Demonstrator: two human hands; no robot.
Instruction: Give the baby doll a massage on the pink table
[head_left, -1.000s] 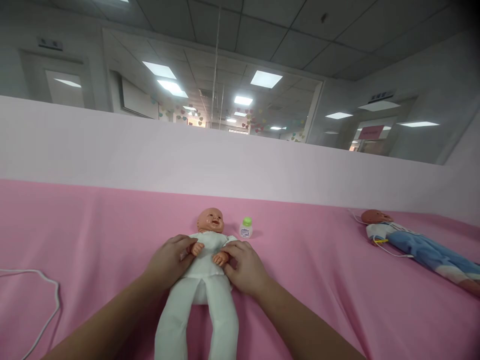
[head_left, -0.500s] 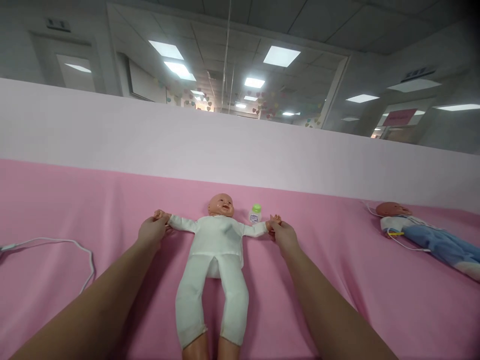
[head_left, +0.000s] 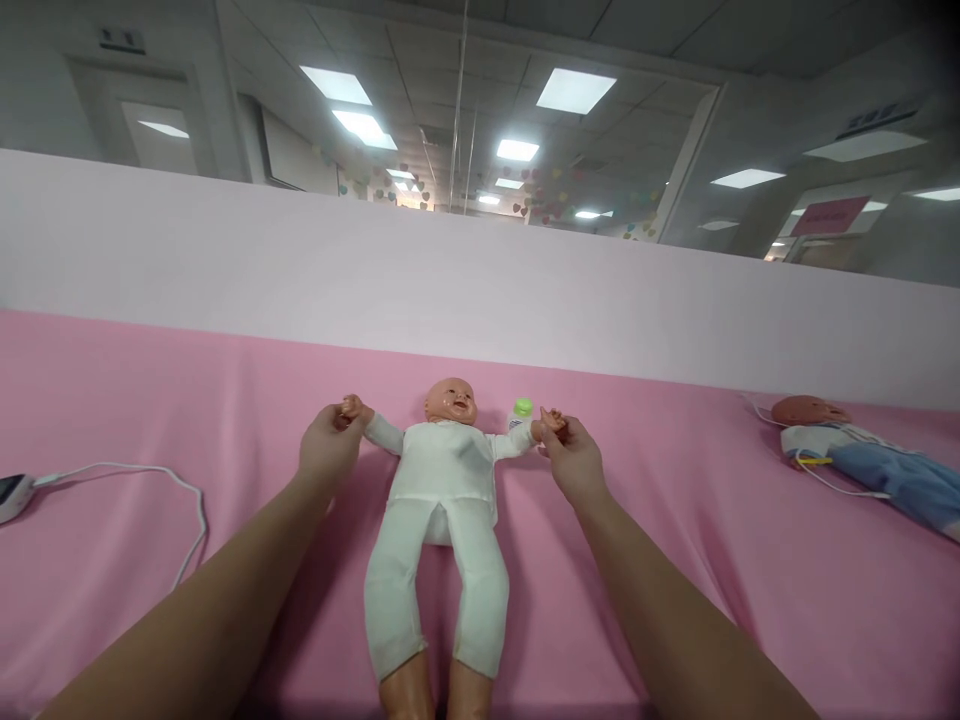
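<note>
A baby doll (head_left: 444, 480) in a white top and white trousers lies on its back, head away from me, feet cut off by the lower edge. My left hand (head_left: 330, 440) is closed on the doll's hand at the left, with that small arm raised and bent upward. On the other side, my right hand (head_left: 576, 460) pinches the doll's other wrist, its little fingers showing above my thumb. Right behind that sleeve stands a small bottle (head_left: 523, 410) with a green cap, its lower part hidden.
Pink cloth (head_left: 637, 600) covers the surface, up to a white low wall (head_left: 450, 270) with glass above. A second doll (head_left: 885, 460) in blue and white, with a cable, lies at far right. A white device (head_left: 15, 497) with a white cable (head_left: 199, 495) is at left.
Both my hands have lifted the doll's hands a little, and the left one has moved inward. The doll's arm now covers part of the bottle. The view has shifted slightly.
</note>
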